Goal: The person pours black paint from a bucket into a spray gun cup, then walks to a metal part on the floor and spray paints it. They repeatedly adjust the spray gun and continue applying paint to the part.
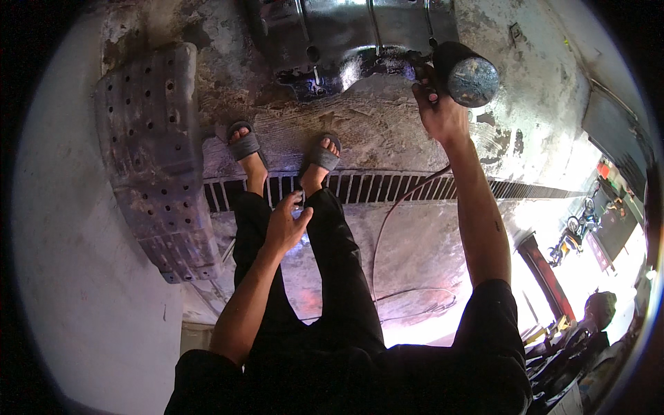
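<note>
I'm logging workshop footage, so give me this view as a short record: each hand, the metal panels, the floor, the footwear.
Left hand: the left hand is in front of the legs, fingers loosely bent, no object visible in it
Right hand: the right hand holds a dark tool with a round cup
Panel ahead: black ribbed panel, glossy in places
Panel at left: grey perforated panel, beside a pale wall
Floor: slotted drain grate; thin hose crossing it
Footwear: open-toed grey sandals

No legible lettering, numbers, labels, brands or signs anywhere in the head view.
</note>
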### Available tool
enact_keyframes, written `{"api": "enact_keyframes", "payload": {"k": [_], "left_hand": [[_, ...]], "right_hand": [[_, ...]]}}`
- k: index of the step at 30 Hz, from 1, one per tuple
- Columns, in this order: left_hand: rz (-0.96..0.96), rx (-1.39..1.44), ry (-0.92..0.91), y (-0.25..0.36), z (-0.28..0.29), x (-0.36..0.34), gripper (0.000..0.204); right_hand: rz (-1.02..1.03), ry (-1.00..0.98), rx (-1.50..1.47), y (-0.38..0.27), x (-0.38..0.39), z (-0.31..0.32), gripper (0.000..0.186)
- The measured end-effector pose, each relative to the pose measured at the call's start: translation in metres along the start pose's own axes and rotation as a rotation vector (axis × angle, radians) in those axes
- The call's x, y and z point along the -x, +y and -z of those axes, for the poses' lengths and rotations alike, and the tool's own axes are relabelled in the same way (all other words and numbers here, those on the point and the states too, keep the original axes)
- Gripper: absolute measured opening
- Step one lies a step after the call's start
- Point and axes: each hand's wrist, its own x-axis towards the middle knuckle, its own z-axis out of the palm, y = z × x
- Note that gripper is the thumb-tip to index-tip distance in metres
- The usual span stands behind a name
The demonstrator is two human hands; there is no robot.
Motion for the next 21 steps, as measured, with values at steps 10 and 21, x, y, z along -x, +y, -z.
{"api": "enact_keyframes", "payload": {"k": [10,21], "left_hand": [[-0.003,0.006,-0.01,0.005,-0.016,-0.006,0.053],[-0.006,0.007,-0.001,0.007,-0.028,-0.004,0.052]], "right_hand": [[-0.049,-0.109,-0.048,-0.027,0.001,-0.026,0.045],[0.19,-0.099,-0.064,-0.048,0.009,-0.036,0.049]]}}
